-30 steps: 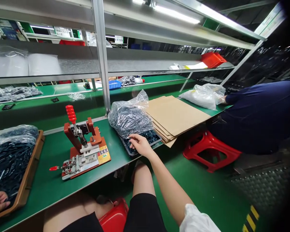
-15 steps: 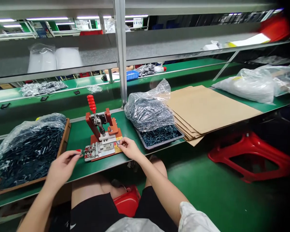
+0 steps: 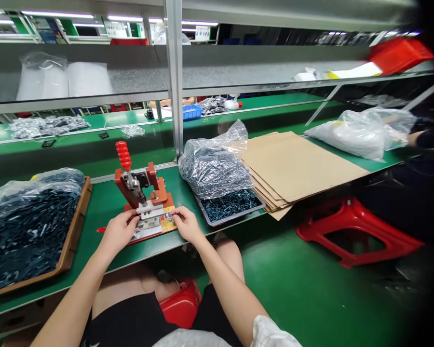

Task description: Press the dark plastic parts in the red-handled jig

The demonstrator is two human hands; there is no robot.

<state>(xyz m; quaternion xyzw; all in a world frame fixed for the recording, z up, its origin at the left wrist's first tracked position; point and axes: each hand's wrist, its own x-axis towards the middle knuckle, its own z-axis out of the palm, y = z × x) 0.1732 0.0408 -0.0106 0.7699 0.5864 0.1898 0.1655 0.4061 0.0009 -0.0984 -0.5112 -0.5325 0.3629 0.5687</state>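
Note:
A small red clamp press [image 3: 144,202] with a red-handled lever [image 3: 123,155] stands on the green bench [image 3: 94,212]. My left hand [image 3: 118,231] rests on the press's metal base at its left, fingers curled over it. My right hand [image 3: 184,224] is at the base's right side, fingers pinched on a tiny part I cannot make out. A black tray of small dark parts [image 3: 231,205] lies just right of my right hand, under a clear bag of parts [image 3: 213,166].
A wooden tray with a bag of dark parts [image 3: 29,226] sits at the left. Stacked cardboard sheets [image 3: 296,166] lie to the right, then white-filled plastic bags [image 3: 358,132] by another person's arm [image 3: 419,140]. A red stool [image 3: 358,231] stands on the floor. A metal post [image 3: 174,82] rises behind the press.
My right hand left the black tray and came to the press base. My left hand moved from the wooden tray to the press's small side lever, then onto the base.

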